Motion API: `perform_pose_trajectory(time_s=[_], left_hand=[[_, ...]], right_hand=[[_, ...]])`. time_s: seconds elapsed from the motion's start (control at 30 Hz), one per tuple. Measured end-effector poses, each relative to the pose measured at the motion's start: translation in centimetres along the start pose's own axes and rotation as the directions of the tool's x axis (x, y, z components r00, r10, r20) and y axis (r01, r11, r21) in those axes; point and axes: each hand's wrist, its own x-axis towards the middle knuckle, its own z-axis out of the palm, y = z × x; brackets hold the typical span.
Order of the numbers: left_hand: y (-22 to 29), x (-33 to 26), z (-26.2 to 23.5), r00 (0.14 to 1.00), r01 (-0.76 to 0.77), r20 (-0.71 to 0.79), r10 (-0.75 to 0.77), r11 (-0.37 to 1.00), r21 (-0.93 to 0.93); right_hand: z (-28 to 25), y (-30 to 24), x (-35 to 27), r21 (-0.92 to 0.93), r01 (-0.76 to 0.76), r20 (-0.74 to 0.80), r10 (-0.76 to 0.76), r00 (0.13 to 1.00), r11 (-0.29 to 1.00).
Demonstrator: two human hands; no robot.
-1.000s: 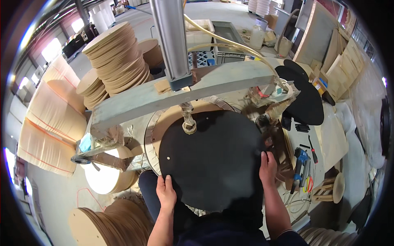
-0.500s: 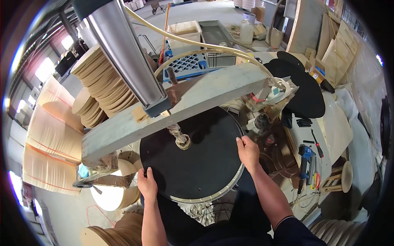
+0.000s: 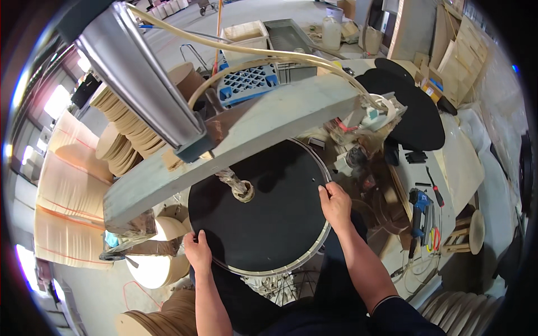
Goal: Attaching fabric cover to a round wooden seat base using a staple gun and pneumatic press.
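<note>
Person, seen from above. Two forearms, both bare from wrist to past the elbow; no gloves, watch, rings or bands visible. Left hand [image 3: 198, 252]: bare. Right hand [image 3: 336, 204]: bare. Right upper arm: short dark navy sleeve with a thin pale line along its hem. Torso and lap: dark navy or black clothing, plain, no markings discernible.

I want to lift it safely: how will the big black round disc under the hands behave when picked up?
The black disc looks thin and flat, so probably stiff but awkward. Left hand and right hand sit at opposite edges; it likely needs both. Its smooth face may slip.
</note>
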Motion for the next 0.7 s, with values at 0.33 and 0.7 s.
perform_pose_trajectory(time_s=[0.33,0.7], left_hand=[[-0.7,2.0,0.3,0.989,0.148,0.014,-0.148,0.969,-0.198],[-2.1,2.9,0.9,0.987,0.134,-0.085,-0.139,0.989,-0.064]], right_hand=[[0.0,-0.9,1.0,0.044,-0.190,-0.027,0.192,0.981,0.981],[0.8,0.1,1.2,-0.095,-0.143,-0.034,0.140,0.990,0.985]])
